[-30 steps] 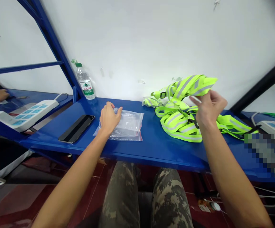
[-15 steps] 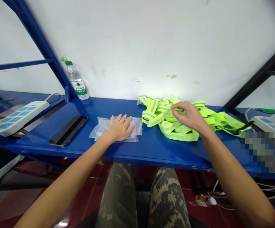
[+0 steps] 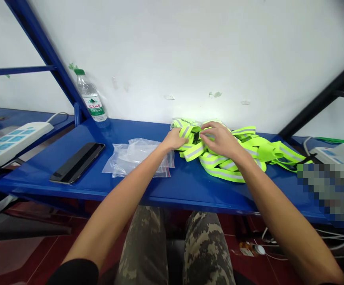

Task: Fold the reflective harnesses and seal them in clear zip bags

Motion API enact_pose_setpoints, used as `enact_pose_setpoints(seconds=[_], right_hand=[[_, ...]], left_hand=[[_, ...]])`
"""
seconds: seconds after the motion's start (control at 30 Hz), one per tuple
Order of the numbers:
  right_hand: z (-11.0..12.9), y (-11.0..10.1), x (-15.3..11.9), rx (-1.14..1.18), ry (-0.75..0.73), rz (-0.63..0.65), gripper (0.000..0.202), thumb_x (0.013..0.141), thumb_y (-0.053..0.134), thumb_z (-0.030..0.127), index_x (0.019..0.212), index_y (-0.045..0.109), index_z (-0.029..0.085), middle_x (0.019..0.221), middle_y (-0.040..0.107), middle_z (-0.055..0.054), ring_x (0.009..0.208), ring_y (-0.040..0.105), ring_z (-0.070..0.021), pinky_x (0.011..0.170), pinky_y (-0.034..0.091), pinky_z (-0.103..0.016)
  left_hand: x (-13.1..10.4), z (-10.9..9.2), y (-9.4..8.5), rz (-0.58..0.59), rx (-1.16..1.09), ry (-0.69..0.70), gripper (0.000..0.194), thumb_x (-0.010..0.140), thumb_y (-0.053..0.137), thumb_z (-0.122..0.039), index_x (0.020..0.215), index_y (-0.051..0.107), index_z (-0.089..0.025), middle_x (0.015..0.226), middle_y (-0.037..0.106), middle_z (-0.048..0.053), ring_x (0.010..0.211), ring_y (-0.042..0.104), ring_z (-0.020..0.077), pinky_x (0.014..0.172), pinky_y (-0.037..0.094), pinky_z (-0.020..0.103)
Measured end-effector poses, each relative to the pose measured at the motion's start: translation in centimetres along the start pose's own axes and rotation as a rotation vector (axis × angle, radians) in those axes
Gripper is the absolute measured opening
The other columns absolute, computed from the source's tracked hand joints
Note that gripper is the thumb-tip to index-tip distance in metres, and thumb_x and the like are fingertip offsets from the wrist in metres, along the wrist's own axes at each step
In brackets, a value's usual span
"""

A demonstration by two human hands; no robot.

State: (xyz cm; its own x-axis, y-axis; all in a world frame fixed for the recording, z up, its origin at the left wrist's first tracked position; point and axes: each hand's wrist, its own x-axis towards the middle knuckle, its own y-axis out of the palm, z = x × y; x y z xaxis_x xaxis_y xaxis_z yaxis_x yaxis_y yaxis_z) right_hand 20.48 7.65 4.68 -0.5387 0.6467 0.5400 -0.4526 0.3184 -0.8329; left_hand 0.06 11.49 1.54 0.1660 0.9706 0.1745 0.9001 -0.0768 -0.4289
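Observation:
A tangled pile of neon-yellow straps with silver-grey stripes [image 3: 223, 172] lies on the blue table, near the wall. At the pile's left end my left hand [image 3: 174, 139] is closed on a strap, its fingertips partly hidden. My right hand [image 3: 219, 138] is at the middle of the pile, its fingers bent and closed on a strap near a small dark part. Clear plastic bags [image 3: 130, 156] with red edges lie loosely stacked, left of the straps and partly behind my left forearm.
A black phone [image 3: 78, 162] lies at the left of the blue table [image 3: 189, 194]. Behind it a water bottle [image 3: 91, 97] stands against the wall. White power strips sit far left [image 3: 14, 144] and far right [image 3: 335, 154]. Blue and black frame bars slant up on both sides.
My left hand has left the plastic bags and moved right to take hold of the straps. My right hand has shifted left and down into the pile. The view has moved slightly.

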Motion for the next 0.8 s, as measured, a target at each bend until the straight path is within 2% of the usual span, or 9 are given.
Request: enact_pose_setpoints(seconds=[0.1,0.23,0.33,0.4,0.5,0.6,0.73,0.8], right_hand=[[0.8,0.6,0.3,0.002,-0.037,0.029,0.034,0.090,0.047,0.017,0.113,0.072,0.017,0.118,0.069,-0.013,0.112,0.061,-0.0293,0.099,0.047,-0.047],[1.0,0.8,0.4,-0.111,0.017,0.019,0.044,0.089,0.055,0.026,0.131,0.061,0.016,0.125,0.067,-0.015,0.116,0.057,-0.0345,0.098,0.044,-0.052],[0.7,0.4,0.3,-0.116,-0.007,0.028,0.047,0.087,0.057,0.027,0.133,0.058,0.017,0.128,0.065,-0.014,0.114,0.057,-0.0342,0.097,0.044,-0.050],[0.6,0.1,0.2,-0.073,0.025,0.007,0.043,0.088,0.058,0.028,0.130,0.058,0.018,0.123,0.067,-0.013,0.106,0.060,-0.0322,0.091,0.046,-0.047],[1.0,-0.1,0.3,-0.029,0.036,-0.031,0.034,0.090,0.059,0.033,0.121,0.062,0.020,0.113,0.069,-0.011,0.097,0.062,-0.0295,0.085,0.047,-0.043],[1.8,0.0,0.4,-0.139,-0.083,0.008,0.031,0.091,0.059,0.031,0.119,0.066,0.020,0.110,0.067,-0.013,0.099,0.057,-0.0305,0.088,0.044,-0.044],[3.0,0.1,0.4,-0.311,-0.172,0.088,0.031,0.086,0.063,0.029,0.116,0.068,0.019,0.108,0.061,-0.015,0.101,0.051,-0.0317,0.086,0.042,-0.044],[3.3,0.1,0.3,-0.361,-0.193,0.090,0.029,0.086,0.064,0.028,0.113,0.069,0.018,0.112,0.058,-0.016,0.103,0.049,-0.0323,0.085,0.041,-0.044]], left_hand=[[0.0,0.9,0.2,-0.035,-0.324,0.058,0.047,0.070,0.074,-0.023,0.115,0.065,-0.013,0.107,0.073,0.010,0.091,0.068,0.0227,0.086,0.054,0.036],[-0.3,0.6,-0.2,-0.065,-0.595,0.012,0.060,0.069,0.079,-0.024,0.125,0.061,-0.012,0.107,0.074,0.010,0.087,0.069,0.0206,0.084,0.055,0.035],[-0.2,-0.1,-0.4,-0.058,-0.754,-0.059,0.068,0.068,0.084,-0.029,0.129,0.059,-0.013,0.101,0.075,0.009,0.085,0.070,0.0206,0.083,0.056,0.035],[-0.2,-0.4,-0.4,-0.070,-0.814,-0.078,0.065,0.071,0.084,-0.033,0.128,0.059,-0.014,0.100,0.075,0.009,0.084,0.070,0.0195,0.083,0.056,0.034],[-0.1,-0.5,-0.1,-0.119,-0.814,-0.079,0.053,0.079,0.077,-0.043,0.122,0.062,-0.015,0.100,0.074,0.008,0.083,0.069,0.0179,0.081,0.056,0.033],[-0.1,-0.4,0.5,-0.205,-0.674,-0.070,0.046,0.088,0.066,-0.045,0.124,0.061,-0.016,0.099,0.074,0.007,0.084,0.069,0.0178,0.080,0.056,0.032],[0.0,0.0,1.1,-0.351,-0.386,0.071,0.033,0.095,0.057,-0.037,0.118,0.063,-0.014,0.118,0.070,0.010,0.108,0.065,0.0194,0.094,0.051,0.030],[-0.1,0.1,1.0,-0.357,-0.314,0.102,0.035,0.095,0.055,-0.038,0.118,0.063,-0.013,0.123,0.068,0.012,0.115,0.062,0.0208,0.099,0.048,0.031]])
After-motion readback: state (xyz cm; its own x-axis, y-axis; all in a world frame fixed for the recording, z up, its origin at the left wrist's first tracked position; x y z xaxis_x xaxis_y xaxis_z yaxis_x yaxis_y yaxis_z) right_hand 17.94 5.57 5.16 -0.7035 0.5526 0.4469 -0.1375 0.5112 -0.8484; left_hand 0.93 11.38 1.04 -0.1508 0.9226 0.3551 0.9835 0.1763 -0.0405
